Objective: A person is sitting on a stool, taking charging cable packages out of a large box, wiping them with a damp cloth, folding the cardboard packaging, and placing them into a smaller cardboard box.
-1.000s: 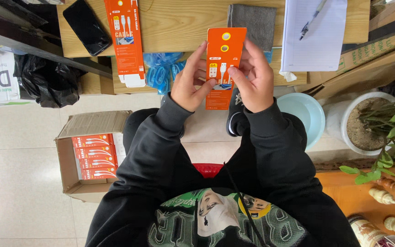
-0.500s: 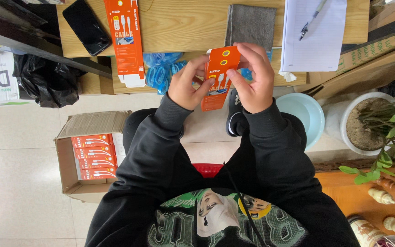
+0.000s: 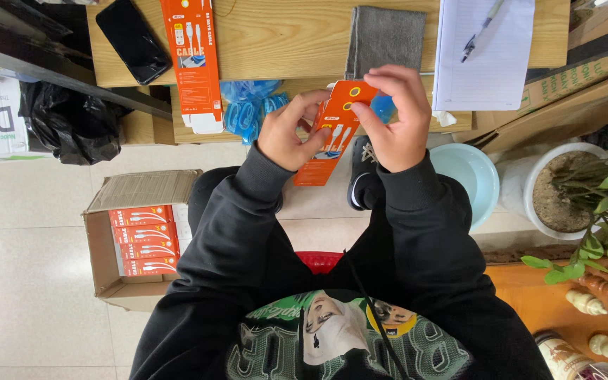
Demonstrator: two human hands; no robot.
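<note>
Both hands grip a slim orange cable box (image 3: 332,134) above the lap: the left hand (image 3: 291,134) clasps its middle, the right hand (image 3: 397,116) pinches its far top end, long axis tilted away toward the wooden bench (image 3: 283,35).

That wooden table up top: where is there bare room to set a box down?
On the light wooden table, bare wood shows between the long orange carton and the folded grey cloth. A narrower strip lies between the black phone and that carton. The front edge is crowded: crumpled blue plastic, both hands and their small orange box.
</note>
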